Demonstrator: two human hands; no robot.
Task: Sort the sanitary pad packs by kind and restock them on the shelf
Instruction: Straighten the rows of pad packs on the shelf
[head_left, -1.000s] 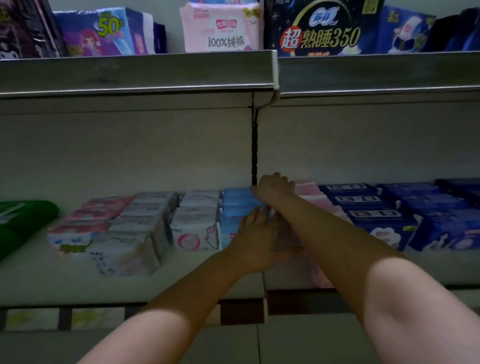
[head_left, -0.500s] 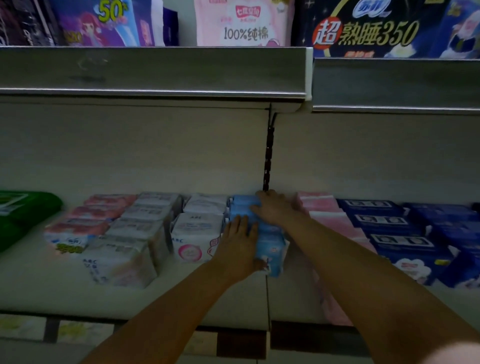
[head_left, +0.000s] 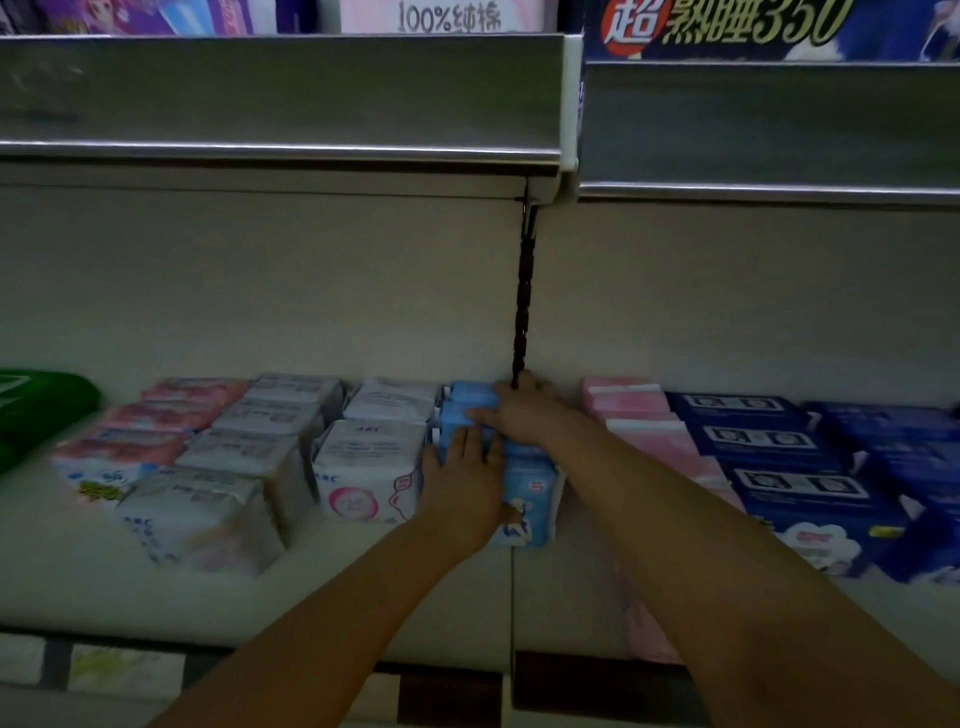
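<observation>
Middle shelf (head_left: 363, 587), dim light. The light blue packs (head_left: 530, 493) stand in one row running from the back wall to the front pack, just left of the seam between the two shelf sections.

The left grip (head_left: 462, 488) lies flat against the top and front of this row, fingers straight and together, clamped on nothing. The right grip (head_left: 519, 415) rests on the rear packs of the same row, its fingers laid across their tops towards the left, spread and not closed round any pack.

White packs (head_left: 374, 467) touch the blue row on its left. Pink packs (head_left: 634, 415) stand beside it on the right, then dark blue packs (head_left: 779, 467). A green pack (head_left: 41, 405) lies at the left edge of the shelf. A black slotted strip (head_left: 522, 312) runs up the back wall.
</observation>
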